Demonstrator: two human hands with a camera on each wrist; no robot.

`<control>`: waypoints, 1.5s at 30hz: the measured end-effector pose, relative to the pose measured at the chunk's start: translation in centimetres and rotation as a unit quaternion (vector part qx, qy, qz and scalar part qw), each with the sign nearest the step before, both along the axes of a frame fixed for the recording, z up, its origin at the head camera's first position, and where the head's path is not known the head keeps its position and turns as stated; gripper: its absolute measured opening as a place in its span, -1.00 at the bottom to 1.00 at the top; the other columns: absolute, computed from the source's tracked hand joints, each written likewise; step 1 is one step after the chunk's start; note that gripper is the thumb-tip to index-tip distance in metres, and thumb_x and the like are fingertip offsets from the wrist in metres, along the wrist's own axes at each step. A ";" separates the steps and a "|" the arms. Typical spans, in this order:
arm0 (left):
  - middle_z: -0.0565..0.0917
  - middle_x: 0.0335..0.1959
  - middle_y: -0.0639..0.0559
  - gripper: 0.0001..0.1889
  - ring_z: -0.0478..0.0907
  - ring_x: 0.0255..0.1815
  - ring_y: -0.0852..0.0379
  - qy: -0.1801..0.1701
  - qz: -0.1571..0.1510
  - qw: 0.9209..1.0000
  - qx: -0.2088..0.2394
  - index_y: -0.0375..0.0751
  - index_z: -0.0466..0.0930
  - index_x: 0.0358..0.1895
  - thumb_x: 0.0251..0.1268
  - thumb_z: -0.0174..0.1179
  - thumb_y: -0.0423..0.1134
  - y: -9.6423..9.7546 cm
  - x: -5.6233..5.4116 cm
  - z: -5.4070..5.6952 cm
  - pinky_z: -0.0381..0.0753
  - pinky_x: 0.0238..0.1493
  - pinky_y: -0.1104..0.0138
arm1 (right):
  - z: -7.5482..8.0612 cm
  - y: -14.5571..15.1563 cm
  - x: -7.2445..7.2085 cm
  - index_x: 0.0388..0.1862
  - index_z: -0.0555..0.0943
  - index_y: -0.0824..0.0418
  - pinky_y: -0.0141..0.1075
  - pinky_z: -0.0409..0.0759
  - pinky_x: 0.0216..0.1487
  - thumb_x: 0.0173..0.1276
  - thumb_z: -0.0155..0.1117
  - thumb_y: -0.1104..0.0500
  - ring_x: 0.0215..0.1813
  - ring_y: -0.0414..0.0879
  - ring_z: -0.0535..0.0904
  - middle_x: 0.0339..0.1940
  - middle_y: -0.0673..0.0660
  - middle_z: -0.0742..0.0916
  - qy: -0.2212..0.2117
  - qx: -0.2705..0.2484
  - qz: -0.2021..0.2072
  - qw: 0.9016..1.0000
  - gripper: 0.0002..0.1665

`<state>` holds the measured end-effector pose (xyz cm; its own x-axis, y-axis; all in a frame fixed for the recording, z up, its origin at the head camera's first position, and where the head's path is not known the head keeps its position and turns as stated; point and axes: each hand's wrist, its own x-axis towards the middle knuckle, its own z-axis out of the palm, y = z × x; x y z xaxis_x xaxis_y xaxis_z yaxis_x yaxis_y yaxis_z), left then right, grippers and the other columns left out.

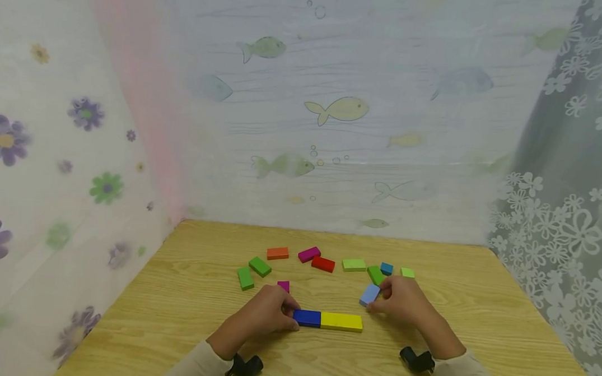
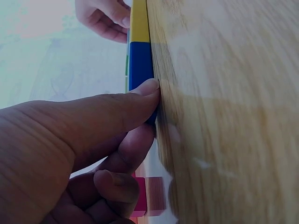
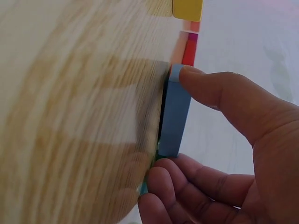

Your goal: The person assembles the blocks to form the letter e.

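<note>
My left hand [image 1: 269,310] pinches the left end of a dark blue block [image 1: 307,318] between thumb and fingers. That block stands end to end with a yellow block [image 1: 341,322], forming a straight row on the table. To the right, my right hand [image 1: 403,299] holds a light blue block [image 1: 370,295] by its two ends. In the right wrist view the thumb is on one end of the light blue block [image 3: 175,114] and the fingers are at the other. A magenta block [image 1: 284,286], partly hidden, lies just behind my left hand.
Two green blocks [image 1: 260,266] lie at the left. Behind are an orange block [image 1: 278,253], a magenta block [image 1: 309,254], a red block [image 1: 323,264] and a lime block [image 1: 353,265]. Near my right hand lie a green block [image 1: 376,275], a small blue block [image 1: 386,268] and another lime block [image 1: 407,273].
</note>
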<state>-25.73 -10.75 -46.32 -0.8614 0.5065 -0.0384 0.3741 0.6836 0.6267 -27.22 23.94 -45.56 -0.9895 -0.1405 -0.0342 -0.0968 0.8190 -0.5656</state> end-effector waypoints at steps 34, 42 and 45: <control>0.60 -0.57 0.21 -0.68 0.49 -0.43 0.26 0.003 0.002 1.000 0.009 -0.08 0.86 -0.07 0.08 0.60 -0.14 -0.1 -0.1 -0.2 0.51 -0.33 0.40 | 0.0 1.3 0.0 0.15 0.68 0.30 -0.32 0.65 -0.18 0.03 0.72 0.06 -0.15 -0.08 0.66 -0.22 0.02 0.77 -0.029 -0.097 0.128 0.987 -0.29; 0.61 -0.56 0.21 -0.69 0.49 -0.43 0.26 0.000 0.006 1.000 0.006 -0.08 0.85 -0.08 0.08 0.60 -0.15 -0.1 -0.1 -0.1 0.49 -0.33 0.39 | -0.1 1.3 0.0 0.17 0.68 0.30 -0.31 0.63 -0.24 0.05 0.71 0.09 -0.25 -0.07 0.62 -0.26 0.07 0.73 -0.044 -0.103 0.142 0.983 -0.29; 0.61 -0.56 0.21 -0.69 0.49 -0.43 0.25 0.000 0.007 1.000 0.005 -0.08 0.86 -0.08 0.08 0.61 -0.15 -0.1 -0.1 -0.2 0.49 -0.33 0.39 | -0.1 1.2 0.1 0.18 0.68 0.31 -0.32 0.61 -0.25 0.06 0.70 0.11 -0.27 -0.07 0.61 -0.28 0.08 0.72 -0.046 -0.105 0.145 0.983 -0.30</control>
